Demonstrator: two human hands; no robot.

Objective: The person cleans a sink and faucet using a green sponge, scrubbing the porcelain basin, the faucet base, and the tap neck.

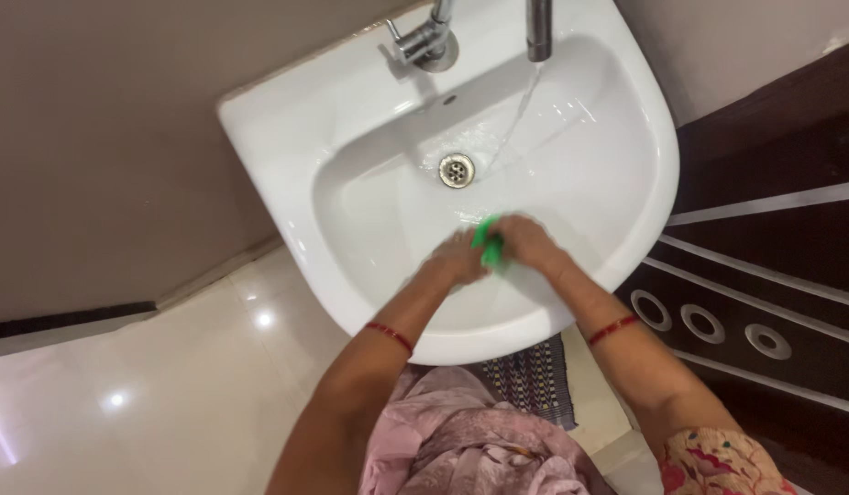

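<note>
Here, over the white basin (626, 119), I have both hands together with a small green thing (487, 244) pressed between them. My left hand (457, 259) is curled against its left side and my right hand (527, 240) is curled against its right side, fingers bent in around it, so only a narrow strip of green shows between my palms. The hands are blurred, so I cannot tell exactly how each finger sits, nor what the green thing is beyond its colour.

Taking the drain (457, 170) as my mark: the green thing and my hands lie on the near side of the drain, inside the bowl, closer to the front rim than to the drain. A stream of water (521, 115) falls from the spout (538, 27) just right of and beyond the drain, landing beside it. The tap handle (423, 41) stands on the ledge beyond the drain.

A red bangle (390, 335) rings my left wrist, and another red band (613, 329) rings my right wrist, both nearer me than the drain, at the basin's front edge.
</note>
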